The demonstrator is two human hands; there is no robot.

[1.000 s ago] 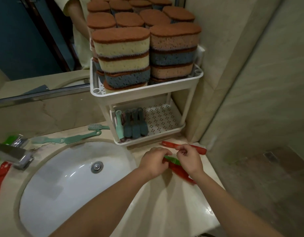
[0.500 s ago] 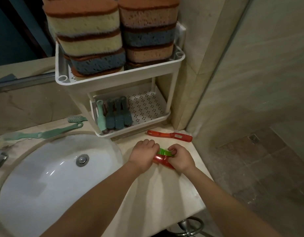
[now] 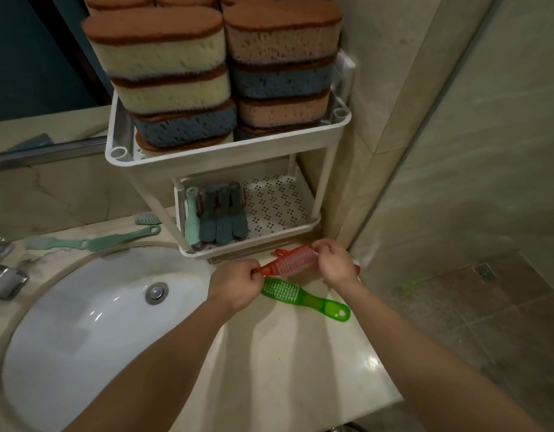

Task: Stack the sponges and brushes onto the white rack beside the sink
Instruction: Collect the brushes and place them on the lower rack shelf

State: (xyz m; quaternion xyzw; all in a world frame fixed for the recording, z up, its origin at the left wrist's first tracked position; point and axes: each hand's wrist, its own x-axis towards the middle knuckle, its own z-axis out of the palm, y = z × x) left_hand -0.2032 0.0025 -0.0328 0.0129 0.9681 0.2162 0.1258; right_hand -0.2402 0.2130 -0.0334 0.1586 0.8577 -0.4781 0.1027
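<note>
Two hands hold one red brush (image 3: pixel 287 263) between them, seemingly clear of the counter, just in front of the white rack (image 3: pixel 257 244).

- **Left hand** (image 3: pixel 235 286): fingers curled, pinching the handle end.
- **Right hand** (image 3: pixel 335 263): fingers curled round the head end, with the bristles facing up.
- **Just below both hands:** a green brush (image 3: pixel 303 297) lies flat on the counter, its handle toward the right forearm.
- **Behind the held brush:** parts of a second red brush (image 3: pixel 279 252) show at the foot of the rack.
- **Beyond the hands:** a row of teal brushes (image 3: pixel 216 221) stands in the left part of the rack's lower tier. The upper tier carries stacked sponges (image 3: pixel 163 73).
- **Far to the left of the left hand:** pale green brushes (image 3: pixel 91 243) lie by the sink (image 3: pixel 82 322).

Step in hand, as judged: one brush is picked up and being oriented for the lower tier. Several brushes are not yet racked.

The next move probably calls for one hand to let go. The other would then slide the brush under the upper tier, beside the standing row, without toppling it.
</note>
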